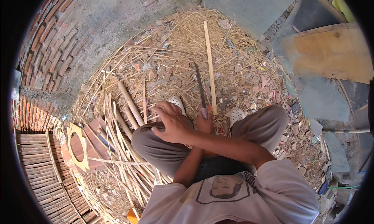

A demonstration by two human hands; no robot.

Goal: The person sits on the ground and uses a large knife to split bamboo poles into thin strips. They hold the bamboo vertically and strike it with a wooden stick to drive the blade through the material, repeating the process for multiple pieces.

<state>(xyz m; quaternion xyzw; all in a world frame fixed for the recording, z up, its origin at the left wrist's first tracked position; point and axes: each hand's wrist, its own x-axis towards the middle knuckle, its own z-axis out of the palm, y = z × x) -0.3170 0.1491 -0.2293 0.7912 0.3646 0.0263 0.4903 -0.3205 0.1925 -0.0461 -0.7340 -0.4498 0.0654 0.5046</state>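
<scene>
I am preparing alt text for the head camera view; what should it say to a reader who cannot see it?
A person with crossed forearms grips a knife in the left hand, beside a pale strip; the open right hand is over the left leg. Straw and rubble litter the ground, near sticks and a brick wall.

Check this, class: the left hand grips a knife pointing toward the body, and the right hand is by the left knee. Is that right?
The direction is wrong: the head view shows that the left hand grips a knife pointing away from the body, and the right hand is by the left knee.
</scene>
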